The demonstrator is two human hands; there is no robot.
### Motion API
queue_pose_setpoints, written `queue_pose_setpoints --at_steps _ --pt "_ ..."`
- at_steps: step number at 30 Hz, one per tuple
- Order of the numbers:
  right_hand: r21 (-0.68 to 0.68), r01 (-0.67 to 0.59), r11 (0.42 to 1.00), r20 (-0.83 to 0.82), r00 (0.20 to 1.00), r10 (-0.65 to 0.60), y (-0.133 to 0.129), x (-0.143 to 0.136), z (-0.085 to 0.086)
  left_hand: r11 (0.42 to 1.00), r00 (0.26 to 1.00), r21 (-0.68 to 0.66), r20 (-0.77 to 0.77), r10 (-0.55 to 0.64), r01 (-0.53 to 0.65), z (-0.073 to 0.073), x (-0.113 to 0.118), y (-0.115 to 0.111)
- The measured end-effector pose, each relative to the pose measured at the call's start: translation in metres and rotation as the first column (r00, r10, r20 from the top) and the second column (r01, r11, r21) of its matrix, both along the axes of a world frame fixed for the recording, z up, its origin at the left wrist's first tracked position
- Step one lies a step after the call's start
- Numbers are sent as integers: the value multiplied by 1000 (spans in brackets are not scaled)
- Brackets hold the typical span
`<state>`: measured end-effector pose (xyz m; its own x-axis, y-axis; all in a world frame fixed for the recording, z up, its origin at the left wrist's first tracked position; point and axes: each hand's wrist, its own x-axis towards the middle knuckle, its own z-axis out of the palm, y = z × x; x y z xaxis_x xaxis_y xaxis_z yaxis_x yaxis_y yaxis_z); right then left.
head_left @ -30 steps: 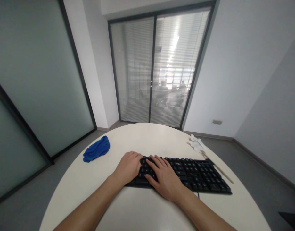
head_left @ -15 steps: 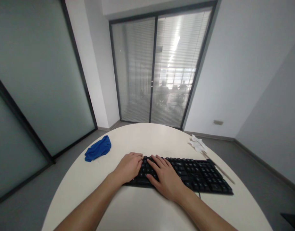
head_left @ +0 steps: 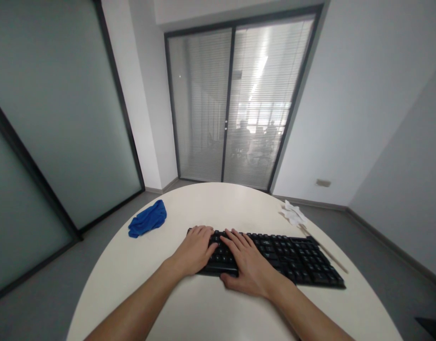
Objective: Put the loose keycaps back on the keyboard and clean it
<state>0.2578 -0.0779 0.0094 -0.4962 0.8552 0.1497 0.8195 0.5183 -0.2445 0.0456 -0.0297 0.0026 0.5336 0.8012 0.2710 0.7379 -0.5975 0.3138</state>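
A black keyboard [head_left: 284, 258] lies across the near part of the round table, its left end partly covered by my hands. Over that left end rests my left hand [head_left: 194, 249], fingers stretched toward the far edge and thumb spread out across the keys. Just to its right, my right hand [head_left: 249, 265] lies flat on the keys with its fingers extended. Its thumb sits by the keyboard's near edge. Neither hand has anything lifted in it.
A crumpled blue cloth [head_left: 147, 219] lies at the table's left side. On the right, behind the keyboard, are a crumpled white cloth or tissue [head_left: 293, 213] and a thin wooden stick [head_left: 331, 255]. The pale table [head_left: 218, 203] has a curved edge.
My left thumb has spread out to the right over the keys. My right thumb has shifted down to the keyboard's near edge. The view has moved slightly.
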Motion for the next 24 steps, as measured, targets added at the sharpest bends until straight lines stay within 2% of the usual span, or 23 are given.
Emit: queue_pose_setpoints --at_steps 12,14,16,19,22,24 --pt "-7 -45 999 21 999 45 1 15 8 1000 994 24 109 2 -5 3 -4 5" --pt "-11 -40 999 17 999 41 1 15 7 996 992 66 120 47 -55 4 -7 8" --pt "-8 -40 999 10 999 40 1 15 5 980 980 127 147 136 -155 5 -14 14" --pt "-8 -38 999 1 999 38 1 16 4 903 926 232 204 319 -362 8 -32 28" --pt "-15 -34 999 -2 999 34 1 15 5 765 810 272 261 526 -584 8 -56 40" --pt "-17 -33 999 -1 999 33 0 15 7 679 726 259 271 632 -687 6 -71 46"
